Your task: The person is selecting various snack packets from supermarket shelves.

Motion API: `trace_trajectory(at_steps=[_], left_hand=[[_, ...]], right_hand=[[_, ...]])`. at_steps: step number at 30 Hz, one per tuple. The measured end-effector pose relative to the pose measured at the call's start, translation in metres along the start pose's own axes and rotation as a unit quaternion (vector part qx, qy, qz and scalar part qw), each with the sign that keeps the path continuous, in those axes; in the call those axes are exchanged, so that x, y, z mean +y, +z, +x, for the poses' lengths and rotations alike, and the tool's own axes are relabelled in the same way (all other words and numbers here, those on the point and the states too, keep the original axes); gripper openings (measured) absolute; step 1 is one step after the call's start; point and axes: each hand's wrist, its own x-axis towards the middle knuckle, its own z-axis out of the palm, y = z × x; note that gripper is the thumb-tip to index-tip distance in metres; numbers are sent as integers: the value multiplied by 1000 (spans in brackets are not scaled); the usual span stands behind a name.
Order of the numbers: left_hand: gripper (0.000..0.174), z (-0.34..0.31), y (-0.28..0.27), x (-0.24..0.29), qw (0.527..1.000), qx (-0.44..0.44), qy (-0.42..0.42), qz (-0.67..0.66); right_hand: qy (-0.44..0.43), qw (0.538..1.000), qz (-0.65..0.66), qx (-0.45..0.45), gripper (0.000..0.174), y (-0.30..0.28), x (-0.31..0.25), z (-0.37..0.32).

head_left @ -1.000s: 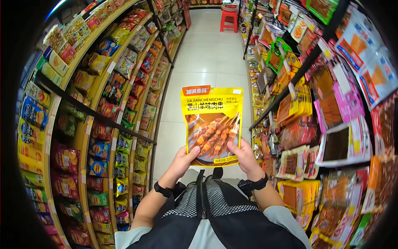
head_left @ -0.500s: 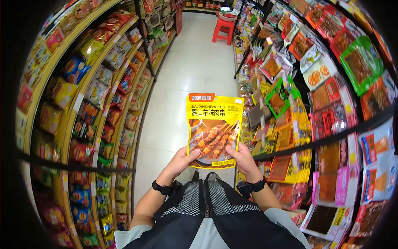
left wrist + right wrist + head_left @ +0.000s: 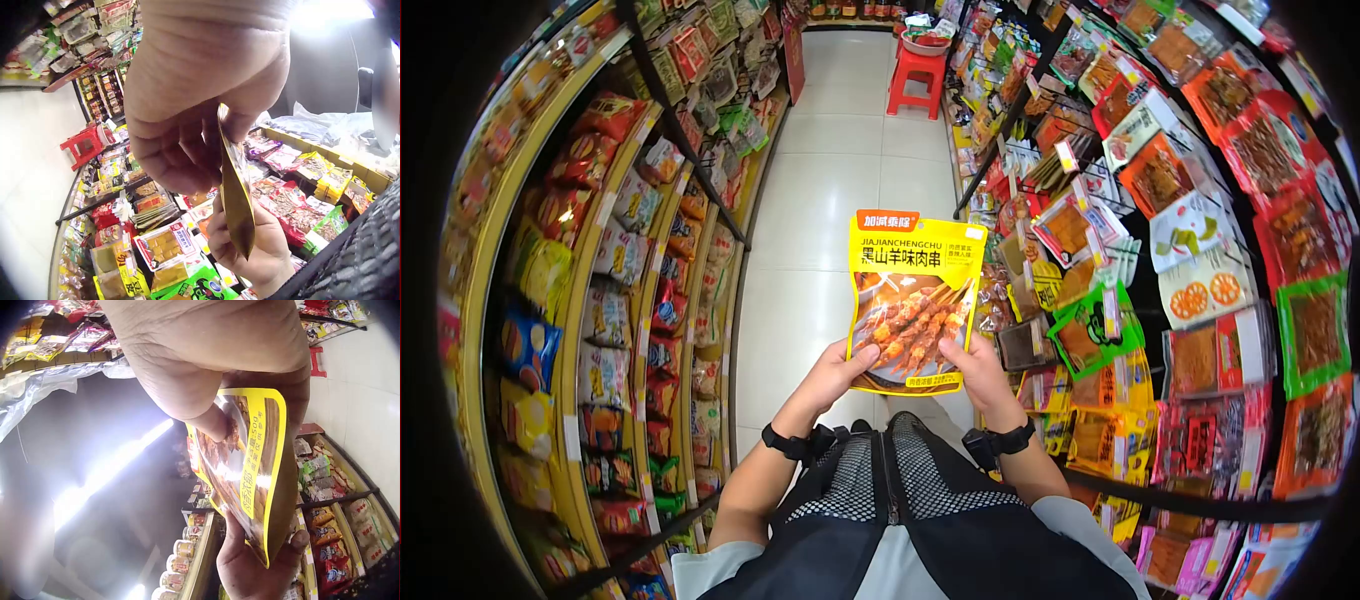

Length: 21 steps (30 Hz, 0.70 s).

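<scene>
A yellow snack pouch [image 3: 912,305] with an orange corner label and a picture of meat skewers is held upright in front of the body, its printed face toward the head camera. The left hand [image 3: 838,372] grips its lower left edge, thumb on the front. At the lower right edge the right hand [image 3: 980,368] does the same. In the left wrist view the pouch [image 3: 235,194] appears edge-on, with the left hand's curled fingers [image 3: 178,153] behind it. The right wrist view shows the right thumb pressed on the front of the pouch [image 3: 253,456].
Shelves of bagged snacks [image 3: 605,310] line the left side of the aisle. On the right, packaged snacks [image 3: 1160,250] hang in rows. A red stool [image 3: 916,80] with a basin on it stands on the tiled floor [image 3: 800,230] ahead, near the right-hand rack.
The view has moved forward along the aisle and turned; the stool appears further left, and more of the right-hand rack shows. Both hands keep the same hold on the pouch.
</scene>
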Motion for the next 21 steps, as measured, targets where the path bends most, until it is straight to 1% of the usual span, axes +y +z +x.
trace_trajectory(at_steps=[2, 4, 7, 11, 13, 15, 16, 19, 21], left_hand=[[47, 44, -18, 12, 1000, 1, -2, -3], [47, 86, -39, 28, 1000, 7, -25, 2], [46, 159, -67, 63, 999, 14, -30, 20], [46, 258, -88, 120, 999, 31, -14, 19], [45, 307, -94, 139, 998, 39, 16, 36], [45, 344, -97, 155, 997, 57, 46, 38], [44, 357, -102, 168, 998, 59, 15, 18], [43, 402, -123, 189, 998, 64, -1, 8], [45, 438, -140, 193, 998, 62, -6, 21]], right_hand=[[7, 1000, 9, -7, 34, -12, -1, 49], [12, 999, 21, -23, 33, -23, -1, 102], [2, 999, 38, -14, 32, -36, -15, 187], [-4, 999, 34, -11, 32, -51, -64, 297], [-7, 1000, 12, -27, 31, -74, -80, 348], [-21, 999, 26, -41, 32, -84, -95, 393], [-24, 998, 23, -47, 33, -84, -103, 413], [-23, 998, -1, -61, 31, -94, -115, 471], [-19, 997, -10, -67, 30, -105, -116, 509]])
